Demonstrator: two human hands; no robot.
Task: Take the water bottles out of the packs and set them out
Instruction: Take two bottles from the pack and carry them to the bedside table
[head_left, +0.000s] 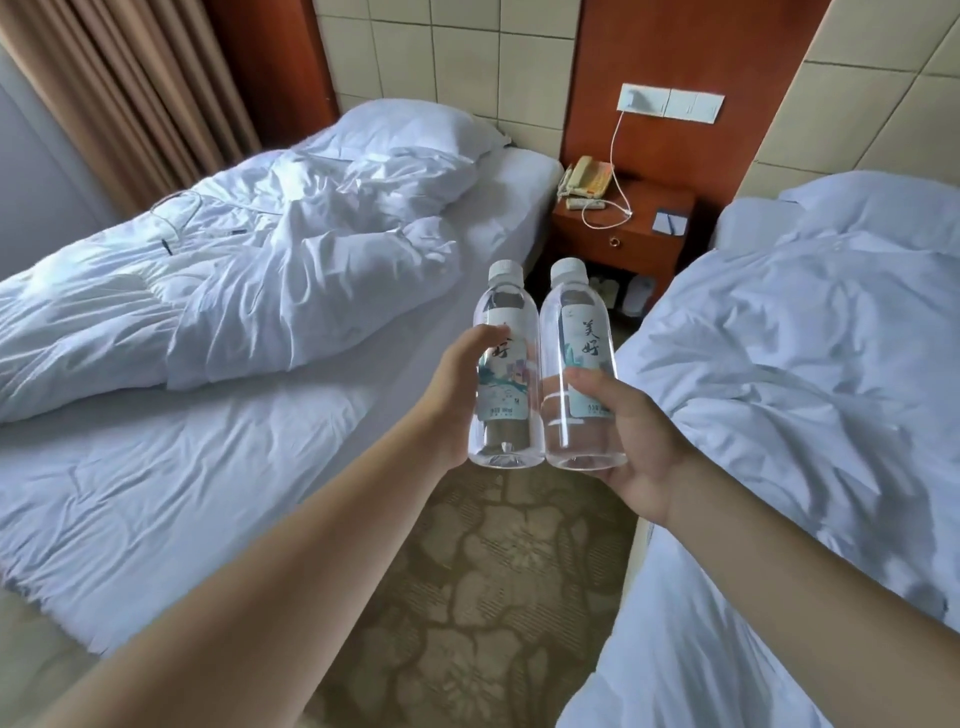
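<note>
While I stand between two beds, each hand grips one bottle.
Left hand (451, 395) holds the left bottle (505, 364), right hand (631, 431) the right bottle (577, 364), touching; nightstand (621, 231) at 12 o'clock.

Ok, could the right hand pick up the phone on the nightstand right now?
Probably not: the right hand grips a water bottle, and the phone sits well beyond it, though unobstructed.

Left hand (457, 395) and right hand (631, 431) each grip an upright water bottle, left bottle (506, 364) and right bottle (576, 364) seemingly touching, between two beds.
</note>
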